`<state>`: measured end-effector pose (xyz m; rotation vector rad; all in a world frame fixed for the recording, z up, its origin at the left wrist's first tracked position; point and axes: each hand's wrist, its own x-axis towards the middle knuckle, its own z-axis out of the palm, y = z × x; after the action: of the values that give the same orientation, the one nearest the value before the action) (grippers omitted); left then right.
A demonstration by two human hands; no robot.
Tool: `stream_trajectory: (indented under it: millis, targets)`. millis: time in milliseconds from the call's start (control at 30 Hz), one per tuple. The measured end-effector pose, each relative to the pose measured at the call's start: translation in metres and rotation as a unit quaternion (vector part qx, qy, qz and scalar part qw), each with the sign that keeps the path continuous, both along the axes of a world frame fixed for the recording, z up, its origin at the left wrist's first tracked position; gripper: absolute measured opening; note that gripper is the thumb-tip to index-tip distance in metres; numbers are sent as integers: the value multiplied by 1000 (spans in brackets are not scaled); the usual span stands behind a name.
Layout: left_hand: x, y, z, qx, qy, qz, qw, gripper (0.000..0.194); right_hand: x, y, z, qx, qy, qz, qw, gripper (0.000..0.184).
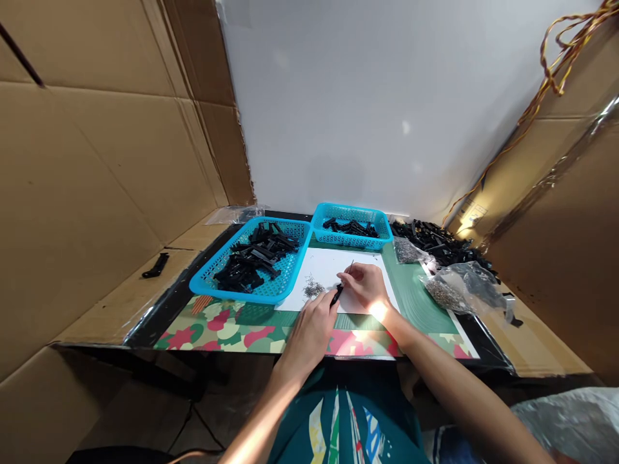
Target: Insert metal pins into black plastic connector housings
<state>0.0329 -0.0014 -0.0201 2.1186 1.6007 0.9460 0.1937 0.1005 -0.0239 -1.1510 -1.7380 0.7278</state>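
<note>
My left hand (312, 325) is closed on a small black plastic piece (337, 295), held low over a white sheet (329, 261). Close against it, my right hand (367, 283) pinches a thin, dark, rod-like tool (351, 265) whose upper end sticks out above the fingers. Its kind is too small to make out, and the fingers hide where it meets the black piece. Just left of the hands lies a loose pile of tiny metal parts (313, 288) on the sheet.
A large blue basket (203, 291) of black plastic pieces stands at the left, a smaller blue basket (355, 243) behind the sheet. More black pieces (438, 241) are heaped at the right, beside plastic bags (447, 295) of small metal parts. Cardboard walls (97, 161) flank the table.
</note>
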Motion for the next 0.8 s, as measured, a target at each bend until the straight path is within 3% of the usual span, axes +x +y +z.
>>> stream_trajectory:
  millis: [133,333,433,600,800]
  targets:
    - [-2,-2,3,4,-40,9,999,37,13,5,6,1,28,12,1000,44]
    - [-6,-5,7,19,-100,-4,995,37,21,2,17,-43,4,174,984,51]
    - [-5,-7,7,19,-115,0,993,38,17,4,21,-63,10,204,977,59]
    - [-19,-3,26,46,-158,15,986,43,22,40,36,-78,37,137,987,63]
    - [-91,26,81,23,22,71,997,26,54,117,48,-73,7,0,997,36]
